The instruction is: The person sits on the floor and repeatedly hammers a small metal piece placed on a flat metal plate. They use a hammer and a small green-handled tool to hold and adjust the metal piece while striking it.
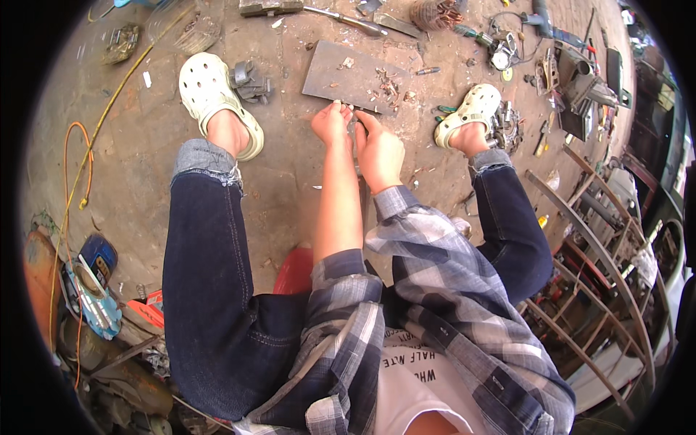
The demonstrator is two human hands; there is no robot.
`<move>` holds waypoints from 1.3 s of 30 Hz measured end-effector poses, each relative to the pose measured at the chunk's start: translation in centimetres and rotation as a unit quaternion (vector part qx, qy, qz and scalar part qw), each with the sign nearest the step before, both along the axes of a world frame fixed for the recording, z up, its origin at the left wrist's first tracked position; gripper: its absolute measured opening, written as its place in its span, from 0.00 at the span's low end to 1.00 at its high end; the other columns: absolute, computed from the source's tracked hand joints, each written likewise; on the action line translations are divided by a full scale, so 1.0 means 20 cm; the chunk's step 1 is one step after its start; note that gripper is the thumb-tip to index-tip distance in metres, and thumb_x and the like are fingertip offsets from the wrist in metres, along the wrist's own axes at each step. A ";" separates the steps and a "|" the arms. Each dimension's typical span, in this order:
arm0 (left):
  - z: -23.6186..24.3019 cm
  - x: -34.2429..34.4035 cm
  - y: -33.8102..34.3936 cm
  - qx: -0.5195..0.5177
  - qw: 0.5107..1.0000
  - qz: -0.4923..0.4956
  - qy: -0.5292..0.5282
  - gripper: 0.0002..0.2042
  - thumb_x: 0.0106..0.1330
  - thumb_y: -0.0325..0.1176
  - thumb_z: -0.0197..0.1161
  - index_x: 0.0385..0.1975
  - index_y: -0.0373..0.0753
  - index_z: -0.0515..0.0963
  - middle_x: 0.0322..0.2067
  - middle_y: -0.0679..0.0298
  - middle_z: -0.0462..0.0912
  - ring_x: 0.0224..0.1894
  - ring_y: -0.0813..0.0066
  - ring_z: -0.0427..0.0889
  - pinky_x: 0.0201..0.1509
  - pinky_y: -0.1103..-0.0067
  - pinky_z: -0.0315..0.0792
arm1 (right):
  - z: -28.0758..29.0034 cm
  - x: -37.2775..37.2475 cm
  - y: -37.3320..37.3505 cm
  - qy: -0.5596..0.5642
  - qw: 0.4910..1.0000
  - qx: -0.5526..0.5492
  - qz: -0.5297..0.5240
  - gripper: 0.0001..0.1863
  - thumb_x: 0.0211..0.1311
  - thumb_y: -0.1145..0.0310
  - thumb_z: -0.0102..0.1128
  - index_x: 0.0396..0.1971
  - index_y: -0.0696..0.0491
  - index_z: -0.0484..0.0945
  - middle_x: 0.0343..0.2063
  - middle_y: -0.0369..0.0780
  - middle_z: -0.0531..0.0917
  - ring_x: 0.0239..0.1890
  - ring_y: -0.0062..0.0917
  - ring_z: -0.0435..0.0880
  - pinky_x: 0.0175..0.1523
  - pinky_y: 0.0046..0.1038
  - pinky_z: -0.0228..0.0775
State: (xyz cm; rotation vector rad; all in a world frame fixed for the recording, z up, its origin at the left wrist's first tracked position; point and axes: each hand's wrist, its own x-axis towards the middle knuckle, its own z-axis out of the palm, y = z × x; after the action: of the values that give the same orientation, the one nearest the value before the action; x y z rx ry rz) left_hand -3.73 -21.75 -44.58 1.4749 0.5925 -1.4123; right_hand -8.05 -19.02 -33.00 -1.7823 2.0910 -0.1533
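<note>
My left hand (332,125) is closed in a pinch at the near edge of a flat metal plate (341,70) lying on the ground. Something small shows at its fingertips, too small to name. Right beside it, my right hand (380,152) is curled closed around a slim dark tool (357,138), mostly hidden by the fingers. Both hands nearly touch, with the fingertips close together. On the plate's right part lie several small copper-coloured scraps (388,85), and a small crumbly piece (347,63) sits near its middle.
My feet in pale clogs (206,87) flank the plate. Beyond it lie a chisel-like tool (348,20) and a bundle of copper-coloured pieces (437,13). A round gauge (502,58) is at far right, a metal frame (594,254) at right, a yellow hose (109,116) at left.
</note>
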 end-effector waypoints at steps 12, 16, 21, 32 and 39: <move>-0.04 0.00 0.01 -0.013 1.000 -0.006 0.000 0.05 0.62 0.24 0.58 0.29 0.28 0.72 0.25 0.58 0.78 0.24 0.68 0.81 0.27 0.79 0.76 | 0.00 0.03 0.00 0.031 0.999 0.002 0.019 0.12 0.58 0.65 0.55 0.40 0.49 0.81 0.25 0.43 0.83 0.29 0.36 0.83 0.35 0.35 0.74; -0.07 0.00 0.01 -0.019 1.000 0.013 -0.002 0.05 0.62 0.23 0.57 0.28 0.27 0.72 0.25 0.57 0.78 0.24 0.67 0.82 0.26 0.79 0.76 | 0.01 0.04 0.00 0.032 0.999 -0.001 0.022 0.12 0.58 0.64 0.54 0.40 0.49 0.81 0.25 0.43 0.83 0.28 0.36 0.83 0.35 0.36 0.74; -0.04 0.00 0.01 -0.023 1.000 0.004 -0.003 0.05 0.62 0.22 0.56 0.27 0.26 0.72 0.25 0.56 0.78 0.25 0.67 0.82 0.26 0.79 0.76 | 0.02 0.05 0.00 0.029 0.999 0.029 -0.003 0.13 0.59 0.64 0.53 0.40 0.51 0.81 0.24 0.44 0.83 0.28 0.36 0.83 0.35 0.35 0.74; -0.03 -0.02 -0.02 -0.007 0.998 -0.009 -0.059 0.05 0.61 0.22 0.57 0.26 0.26 0.74 0.23 0.58 0.79 0.21 0.73 0.79 0.23 0.84 0.75 | -0.07 -0.04 -0.09 -0.088 0.986 0.026 -0.137 0.13 0.58 0.62 0.55 0.32 0.56 0.82 0.26 0.50 0.82 0.32 0.43 0.83 0.39 0.36 0.73; -0.04 -0.03 0.01 -0.022 0.998 0.003 -0.053 0.06 0.60 0.23 0.59 0.31 0.25 0.73 0.27 0.56 0.79 0.27 0.66 0.82 0.31 0.77 0.80 | -0.04 -0.19 -0.11 -0.416 0.828 0.160 -0.340 0.16 0.67 0.60 0.48 0.32 0.58 0.78 0.17 0.38 0.80 0.16 0.20 0.73 0.28 0.24 0.72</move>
State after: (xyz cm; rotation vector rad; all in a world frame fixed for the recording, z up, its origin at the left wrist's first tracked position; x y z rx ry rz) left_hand -4.40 -21.50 -45.36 1.5024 0.4961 -1.3250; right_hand -11.81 -21.30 -33.85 -0.5189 1.7998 -0.6062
